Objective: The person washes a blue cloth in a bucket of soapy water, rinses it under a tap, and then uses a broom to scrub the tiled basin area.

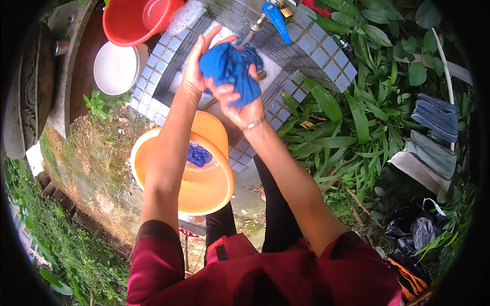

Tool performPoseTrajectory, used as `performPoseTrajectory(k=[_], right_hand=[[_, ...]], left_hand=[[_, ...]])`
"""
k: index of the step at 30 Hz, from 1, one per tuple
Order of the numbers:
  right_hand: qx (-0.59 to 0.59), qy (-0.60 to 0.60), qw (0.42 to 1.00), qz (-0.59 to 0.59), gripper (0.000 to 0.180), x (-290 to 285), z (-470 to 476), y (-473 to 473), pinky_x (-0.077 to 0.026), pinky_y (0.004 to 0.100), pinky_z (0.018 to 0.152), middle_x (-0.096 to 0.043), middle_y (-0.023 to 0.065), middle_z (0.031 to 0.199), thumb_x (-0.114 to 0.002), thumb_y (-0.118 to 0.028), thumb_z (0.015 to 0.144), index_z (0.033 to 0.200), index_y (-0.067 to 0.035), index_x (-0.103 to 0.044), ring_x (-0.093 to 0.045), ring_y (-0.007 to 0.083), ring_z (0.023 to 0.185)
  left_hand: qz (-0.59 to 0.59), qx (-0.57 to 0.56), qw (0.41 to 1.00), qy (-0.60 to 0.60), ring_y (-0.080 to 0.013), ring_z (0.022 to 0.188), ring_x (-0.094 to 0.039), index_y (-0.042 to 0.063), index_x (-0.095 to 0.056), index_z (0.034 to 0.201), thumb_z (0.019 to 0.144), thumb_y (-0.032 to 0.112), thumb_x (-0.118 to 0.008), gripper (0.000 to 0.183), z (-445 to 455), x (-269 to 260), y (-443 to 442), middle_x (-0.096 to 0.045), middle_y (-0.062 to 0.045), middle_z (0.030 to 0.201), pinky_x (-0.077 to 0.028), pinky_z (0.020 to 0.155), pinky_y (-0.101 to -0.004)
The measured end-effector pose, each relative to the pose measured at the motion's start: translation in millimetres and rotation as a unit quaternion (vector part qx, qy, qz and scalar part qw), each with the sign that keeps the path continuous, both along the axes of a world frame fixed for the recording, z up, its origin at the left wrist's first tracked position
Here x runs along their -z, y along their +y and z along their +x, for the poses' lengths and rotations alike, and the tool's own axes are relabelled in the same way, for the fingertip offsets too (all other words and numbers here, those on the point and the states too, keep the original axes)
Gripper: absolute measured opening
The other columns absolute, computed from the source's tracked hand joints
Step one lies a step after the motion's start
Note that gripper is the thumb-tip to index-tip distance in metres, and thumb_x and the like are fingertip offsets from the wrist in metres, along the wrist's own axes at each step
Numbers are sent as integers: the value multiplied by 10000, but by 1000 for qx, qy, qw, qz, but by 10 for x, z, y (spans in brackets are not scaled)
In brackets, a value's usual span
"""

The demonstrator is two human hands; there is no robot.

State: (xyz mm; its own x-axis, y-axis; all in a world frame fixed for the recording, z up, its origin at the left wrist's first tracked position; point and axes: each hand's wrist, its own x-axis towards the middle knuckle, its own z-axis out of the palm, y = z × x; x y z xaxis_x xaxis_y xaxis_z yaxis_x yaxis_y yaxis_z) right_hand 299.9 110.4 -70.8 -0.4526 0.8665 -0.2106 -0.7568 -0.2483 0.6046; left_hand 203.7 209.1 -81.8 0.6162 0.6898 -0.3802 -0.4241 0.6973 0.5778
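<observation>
Between my two hands is a bunched blue cloth (229,72), held above a tiled basin (160,72). My left hand (197,65) supports its left side with the fingers stretched out along it. My right hand (241,105) grips its lower right part. Just beyond the cloth, water runs from a metal tap (257,26) with a blue lever handle (277,23). A darker blue wet fabric (250,55) lies under the stream, amid white suds (273,69) in the basin.
An orange basin (204,191) with purple-blue fabric (199,155) in water sits below my left forearm. A red tub (132,32) and a white bucket (115,69) stand at upper left. Leafy plants (325,103) crowd the right, where folded cloths (436,116) hang on a pole.
</observation>
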Motion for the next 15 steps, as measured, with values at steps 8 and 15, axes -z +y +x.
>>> performPoseTrajectory(k=[8,15], right_hand=[[-89,-596,786,140,581,-888,108,-327,-474,271,711,-508,94,1062,-611,-287,809,1238,-3,-340,-532,146,900],[-283,-913,225,188,601,-573,21,12,-499,377,653,-600,235,834,-696,-221,658,1094,47,-380,-622,334,743]], left_hand=[[126,146,978,81,-92,725,-422,96,-448,717,809,235,-625,243,-32,-871,-63,-447,4,741,-377,661,-229],[379,36,819,430,-36,572,-358,94,-383,582,771,94,-660,335,-80,-470,-136,-393,54,567,-336,522,-209]])
